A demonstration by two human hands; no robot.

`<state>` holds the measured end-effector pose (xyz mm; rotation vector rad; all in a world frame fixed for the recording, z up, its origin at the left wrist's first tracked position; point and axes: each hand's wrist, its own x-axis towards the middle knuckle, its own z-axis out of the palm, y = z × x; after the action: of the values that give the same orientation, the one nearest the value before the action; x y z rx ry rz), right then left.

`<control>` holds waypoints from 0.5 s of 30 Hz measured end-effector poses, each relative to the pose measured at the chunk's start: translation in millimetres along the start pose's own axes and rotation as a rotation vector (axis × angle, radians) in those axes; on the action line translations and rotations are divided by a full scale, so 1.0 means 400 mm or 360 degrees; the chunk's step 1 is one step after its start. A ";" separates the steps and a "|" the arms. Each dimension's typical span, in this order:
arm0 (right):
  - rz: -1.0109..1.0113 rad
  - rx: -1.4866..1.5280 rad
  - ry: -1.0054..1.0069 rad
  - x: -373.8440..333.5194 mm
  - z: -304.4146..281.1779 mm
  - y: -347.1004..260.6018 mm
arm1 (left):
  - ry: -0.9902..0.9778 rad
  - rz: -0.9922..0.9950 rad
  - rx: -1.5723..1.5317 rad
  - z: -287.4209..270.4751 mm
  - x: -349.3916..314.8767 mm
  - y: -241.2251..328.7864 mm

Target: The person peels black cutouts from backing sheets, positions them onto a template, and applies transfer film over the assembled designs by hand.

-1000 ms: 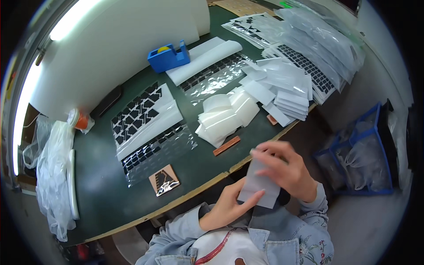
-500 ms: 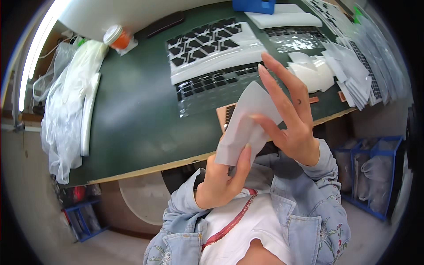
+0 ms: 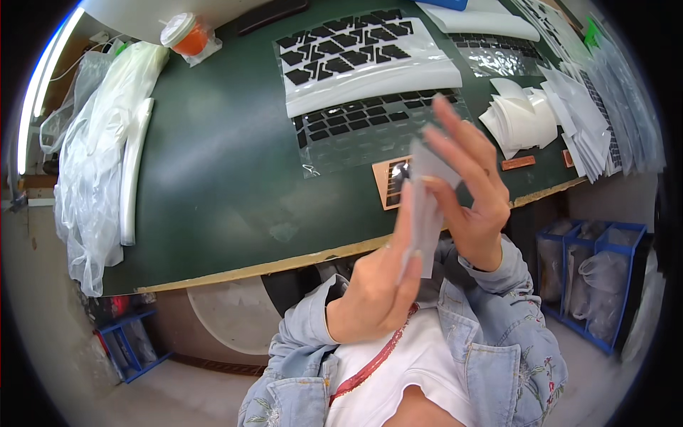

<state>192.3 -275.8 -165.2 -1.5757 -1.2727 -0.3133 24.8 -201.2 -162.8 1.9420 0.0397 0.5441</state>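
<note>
From the head camera, a left hand [image 3: 371, 293] pinches a white sheet [image 3: 427, 224] between thumb and fingers at the table's [image 3: 213, 192] near edge; the right hand's [image 3: 475, 196] thumb meets it, fingers outstretched, blurred, their grip unclear.

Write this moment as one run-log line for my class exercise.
left hand: holds pale sheet | right hand: at the sheet, grip unclear | green table: copper-coloured plate beyond hands, lidded orange cup farther back
</note>
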 end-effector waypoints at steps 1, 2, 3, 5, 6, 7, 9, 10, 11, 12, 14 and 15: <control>0.0015 0.0004 -0.0012 -0.006 -0.005 0.001 | -0.0020 -0.0018 -0.0012 0.003 0.001 0.002; -0.0032 -0.0030 -0.0023 -0.015 -0.016 0.006 | -0.0049 0.0071 0.0015 0.012 0.014 0.008; -0.0080 -0.0066 -0.0034 -0.022 -0.026 0.009 | -0.0120 0.0076 -0.0016 0.017 0.015 0.013; -0.0035 -0.0226 -0.0078 -0.040 -0.048 0.000 | -0.0197 0.0067 -0.0060 0.028 0.024 0.021; -0.0080 -0.0356 -0.0024 -0.051 -0.055 0.008 | -0.0175 0.0099 -0.0043 0.038 0.033 0.023; -0.0126 -0.0485 0.0032 -0.062 -0.060 0.012 | -0.0174 0.0113 -0.0032 0.044 0.037 0.024; -0.0030 -0.0467 0.0047 -0.070 -0.060 0.011 | -0.0169 0.0136 -0.0012 0.057 0.043 0.028; -0.0050 -0.0485 0.0094 -0.070 -0.062 0.016 | -0.0197 0.0118 -0.0063 0.059 0.047 0.031; -0.0072 -0.0502 0.0142 -0.070 -0.063 0.018 | -0.0213 0.0108 -0.0090 0.061 0.048 0.031; -0.0032 -0.0541 0.0139 -0.066 -0.064 0.013 | -0.0227 0.0097 -0.0115 0.062 0.049 0.031; -0.0017 -0.0541 0.0100 -0.057 -0.065 0.009 | -0.0243 0.0121 -0.0177 0.066 0.048 0.023; -0.0005 -0.0538 0.0059 -0.054 -0.065 0.008 | -0.0250 0.0129 -0.0197 0.067 0.047 0.022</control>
<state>196.0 -309.1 -171.5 -1.8416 -1.2398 -0.5814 50.0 -223.0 -157.4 1.8652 -0.1696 0.4352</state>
